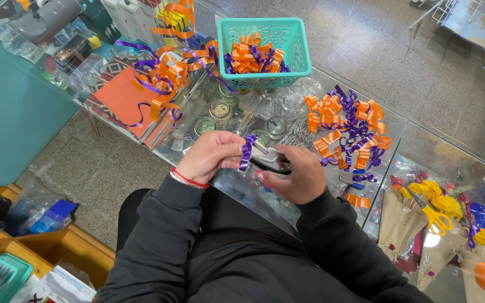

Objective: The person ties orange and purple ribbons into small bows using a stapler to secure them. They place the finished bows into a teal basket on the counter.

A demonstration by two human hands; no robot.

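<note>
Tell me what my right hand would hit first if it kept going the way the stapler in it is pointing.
The right hand aims its black stapler left, at the purple ribbon loop pinched in the left hand. The ribbon comes first, then probably the left fingers right behind it; depth is hard to judge.

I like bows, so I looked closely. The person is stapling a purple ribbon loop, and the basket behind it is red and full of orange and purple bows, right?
Almost. The basket is teal, not red, as the head view shows. The rest holds: the left hand pinches a purple ribbon loop, the right hand grips a stapler, and orange and purple bows fill the basket.
</note>
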